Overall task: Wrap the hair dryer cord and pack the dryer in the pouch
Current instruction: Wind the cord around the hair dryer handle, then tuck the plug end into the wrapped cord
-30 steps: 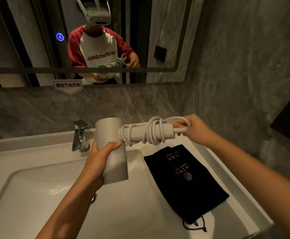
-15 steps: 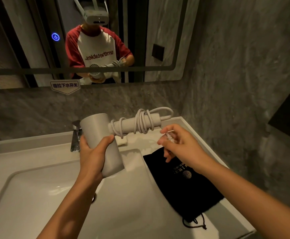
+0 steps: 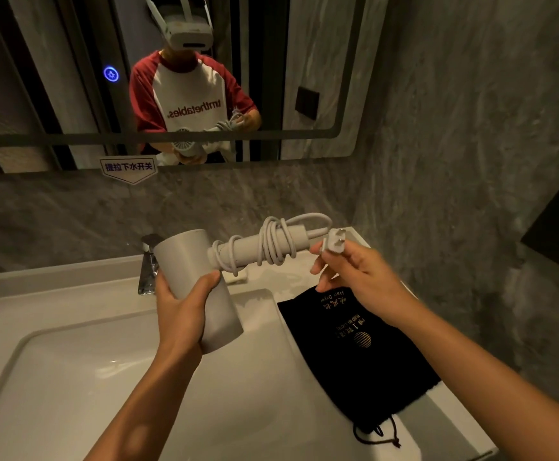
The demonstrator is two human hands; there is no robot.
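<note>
A bathroom, most likely in a hotel. White basin (image 3: 71, 377) sunk into a pale table (image 3: 55, 294), with a chrome faucet (image 3: 147, 271) at its back edge. Grey marble-look wall (image 3: 454, 128) behind and to the right. Wide mirror (image 3: 321, 61) above, fitted with a glowing blue touch button (image 3: 111, 74) and a small printed Chinese notice (image 3: 128, 168) at its lower edge. Black drawstring pouch (image 3: 364, 361) with gold lettering reading "Hair Dryer" lying beside the basin, the kind supplied to guests.

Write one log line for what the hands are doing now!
left hand: holds dryer | right hand: pinches plug | cord: wrapped | pouch: flat, unused
</note>
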